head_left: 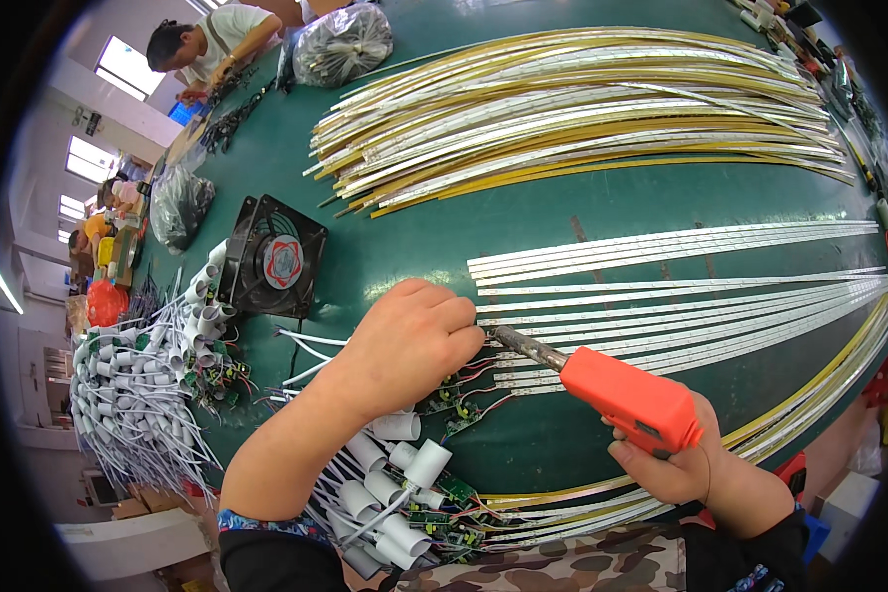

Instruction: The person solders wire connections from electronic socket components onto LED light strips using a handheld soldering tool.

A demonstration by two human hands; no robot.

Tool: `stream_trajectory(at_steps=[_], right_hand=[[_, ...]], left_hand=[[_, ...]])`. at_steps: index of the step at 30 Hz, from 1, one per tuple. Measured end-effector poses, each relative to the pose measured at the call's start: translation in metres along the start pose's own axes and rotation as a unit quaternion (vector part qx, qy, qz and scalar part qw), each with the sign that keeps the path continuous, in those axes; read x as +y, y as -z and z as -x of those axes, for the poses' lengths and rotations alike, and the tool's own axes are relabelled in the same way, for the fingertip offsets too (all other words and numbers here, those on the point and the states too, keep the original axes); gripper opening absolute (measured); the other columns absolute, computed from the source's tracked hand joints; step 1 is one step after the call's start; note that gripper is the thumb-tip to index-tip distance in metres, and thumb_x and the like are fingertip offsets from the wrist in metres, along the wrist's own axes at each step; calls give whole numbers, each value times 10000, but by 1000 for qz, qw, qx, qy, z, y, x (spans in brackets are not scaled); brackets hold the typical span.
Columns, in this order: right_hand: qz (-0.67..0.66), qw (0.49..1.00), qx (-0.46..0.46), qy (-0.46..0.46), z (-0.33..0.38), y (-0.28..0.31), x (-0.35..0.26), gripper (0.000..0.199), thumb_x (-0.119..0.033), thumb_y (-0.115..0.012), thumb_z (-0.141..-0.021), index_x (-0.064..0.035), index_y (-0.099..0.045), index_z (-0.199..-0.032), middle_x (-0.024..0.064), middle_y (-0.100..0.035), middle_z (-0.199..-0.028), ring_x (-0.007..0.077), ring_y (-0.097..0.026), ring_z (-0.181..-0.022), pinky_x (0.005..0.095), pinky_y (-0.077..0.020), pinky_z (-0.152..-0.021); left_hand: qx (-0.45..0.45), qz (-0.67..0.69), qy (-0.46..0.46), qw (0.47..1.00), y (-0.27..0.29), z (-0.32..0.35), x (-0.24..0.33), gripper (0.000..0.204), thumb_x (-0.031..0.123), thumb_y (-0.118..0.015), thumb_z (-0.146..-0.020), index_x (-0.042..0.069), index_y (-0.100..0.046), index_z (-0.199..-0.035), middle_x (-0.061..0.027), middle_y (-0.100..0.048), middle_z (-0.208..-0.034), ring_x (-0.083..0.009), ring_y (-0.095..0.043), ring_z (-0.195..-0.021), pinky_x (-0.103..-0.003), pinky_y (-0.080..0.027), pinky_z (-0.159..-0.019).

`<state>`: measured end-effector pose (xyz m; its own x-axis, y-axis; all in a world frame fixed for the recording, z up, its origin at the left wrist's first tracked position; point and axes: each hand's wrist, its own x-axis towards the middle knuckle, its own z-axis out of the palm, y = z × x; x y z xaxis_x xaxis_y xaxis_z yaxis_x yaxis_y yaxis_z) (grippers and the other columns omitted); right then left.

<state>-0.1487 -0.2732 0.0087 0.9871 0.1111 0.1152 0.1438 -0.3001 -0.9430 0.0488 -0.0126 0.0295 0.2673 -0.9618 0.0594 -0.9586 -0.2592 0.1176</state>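
My right hand grips a red soldering gun, its metal tip pointing left toward the strip ends and meeting my left fingertips. Closed in a pinch, my left hand is at the left ends of the white LED strips; what its fingers hold is hidden. Thin red and dark wires run from beneath that hand to the strips. Below my left forearm lie white plastic caps with cables and small green circuit boards. Finished-looking wired strips curve along the near edge.
A big bundle of white and yellow strips covers the far table. Left of my left hand stands a black fan, beside a heap of white caps and cables. Plastic bags lie farther back, near a person at work.
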Motion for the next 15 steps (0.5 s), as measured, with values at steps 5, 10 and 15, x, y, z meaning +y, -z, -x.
stream_trajectory(at_steps=[5, 10, 15], right_hand=[[12, 1000, -12, 4, 0, 1, 0, 496, -59, -770, -790, 36, -602, -1246, 175, -692, -1038, 318, -709, -828, 357, -558, -739], [38, 999, -25, 18, -2, 3, -1, 498, -60, -768, -789, 36, -601, -1249, 182, -693, -1048, 328, -713, -846, 365, -564, -749], [33, 999, -28, 14, -2, 3, -1, 496, -60, -761, -794, 37, -600, -1253, 188, -694, -1069, 329, -715, -866, 365, -566, -759]], left_hand=[[-1, -9, 1, 1000, 0, -1, 0, 159, 115, -657, -750, 84, -705, -899, -22, -621, -835, -236, -643, -863, -383, -511, -811], [-10, -12, -1, 1000, 1, -3, 0, 133, 119, -650, -747, 87, -692, -869, -22, -593, -811, -235, -632, -849, -381, -506, -809], [-21, -15, -2, 1000, 2, -4, 0, 117, 125, -648, -746, 90, -686, -851, -22, -585, -805, -234, -628, -842, -379, -504, -806]])
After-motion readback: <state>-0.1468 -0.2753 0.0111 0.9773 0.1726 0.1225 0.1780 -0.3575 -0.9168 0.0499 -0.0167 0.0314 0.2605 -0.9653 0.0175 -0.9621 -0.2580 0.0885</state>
